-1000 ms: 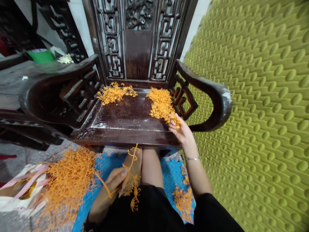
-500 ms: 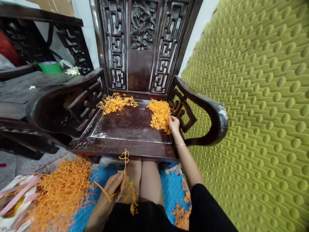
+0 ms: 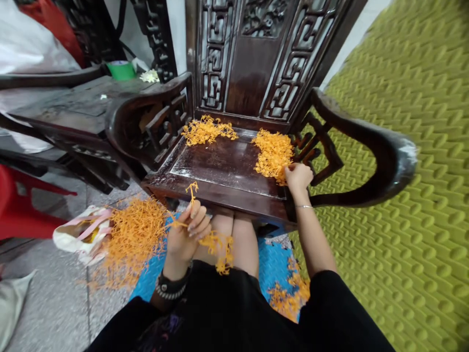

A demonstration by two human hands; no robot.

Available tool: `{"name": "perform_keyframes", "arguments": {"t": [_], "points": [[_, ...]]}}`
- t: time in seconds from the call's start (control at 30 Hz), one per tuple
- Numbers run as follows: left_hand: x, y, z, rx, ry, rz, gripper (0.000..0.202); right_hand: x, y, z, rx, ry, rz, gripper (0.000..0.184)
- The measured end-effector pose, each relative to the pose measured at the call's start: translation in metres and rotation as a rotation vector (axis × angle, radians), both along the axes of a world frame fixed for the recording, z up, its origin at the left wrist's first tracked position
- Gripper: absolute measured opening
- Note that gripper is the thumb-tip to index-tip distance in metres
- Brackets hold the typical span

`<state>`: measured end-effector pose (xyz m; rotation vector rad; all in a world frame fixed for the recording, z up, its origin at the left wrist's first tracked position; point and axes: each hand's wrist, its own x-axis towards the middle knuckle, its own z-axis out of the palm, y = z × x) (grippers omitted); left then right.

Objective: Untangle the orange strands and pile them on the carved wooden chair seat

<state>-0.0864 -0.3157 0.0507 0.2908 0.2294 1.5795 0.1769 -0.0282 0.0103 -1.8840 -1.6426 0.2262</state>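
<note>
My left hand [image 3: 188,230] is closed around thin orange branched plastic stems [image 3: 192,190]. One forked tip stands up above the fingers, and a curly orange cluster [image 3: 222,249] hangs below them over my lap. At the right side of the wooden chair seat [image 3: 227,166], my right hand [image 3: 298,178] is pinched at the edge of a pile of small orange curly pieces [image 3: 273,151]. Its fingertips are partly hidden, so what lies between them does not show. A second, smaller orange pile [image 3: 207,131] lies at the seat's back left.
Orange stems [image 3: 137,227] are heaped on the floor at left beside a white bag [image 3: 78,239]. More orange pieces [image 3: 289,293] lie on the blue mat [image 3: 269,259]. Curved armrests [image 3: 384,151] flank the seat. A green tape roll [image 3: 121,71] stands on the side table. Left is a red stool [image 3: 25,205].
The view has shifted, so the chair appears further right and higher. My left hand has risen toward the seat's front edge with its stems. My right hand stays at the right pile.
</note>
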Motion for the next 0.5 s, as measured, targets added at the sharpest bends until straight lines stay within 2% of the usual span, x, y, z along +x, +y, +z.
{"name": "perform_keyframes", "arguments": {"t": [0.07, 0.17, 0.23, 0.3, 0.37, 0.4, 0.47, 0.5], "points": [[-0.003, 0.000, 0.005, 0.015, -0.093, 0.044, 0.022, -0.001, -0.001, 0.001, 0.041, 0.002, 0.024, 0.025], [-0.006, 0.000, 0.007, 0.021, -0.198, 0.091, 0.019, -0.008, -0.012, 0.003, 0.168, 0.045, 0.098, 0.036], [-0.008, 0.000, 0.005, 0.040, -0.258, 0.108, 0.017, -0.019, -0.033, 0.005, 0.254, 0.080, 0.167, 0.037], [-0.009, 0.000, 0.002, 0.061, -0.298, 0.118, 0.015, -0.034, -0.068, 0.007, 0.276, 0.178, 0.319, 0.032], [-0.010, 0.002, -0.001, 0.065, -0.310, 0.151, 0.012, -0.052, -0.113, 0.007, 0.164, 0.442, 0.667, 0.034], [-0.009, 0.003, -0.003, 0.057, -0.305, 0.177, 0.011, -0.060, -0.138, 0.006, 0.046, 0.565, 0.866, 0.039], [-0.006, 0.006, -0.006, 0.011, -0.272, 0.238, 0.011, -0.075, -0.182, 0.003, -0.185, 0.805, 1.209, 0.064], [-0.004, 0.008, -0.008, -0.025, -0.247, 0.266, 0.013, -0.082, -0.201, 0.001, -0.262, 0.871, 1.301, 0.075]]}}
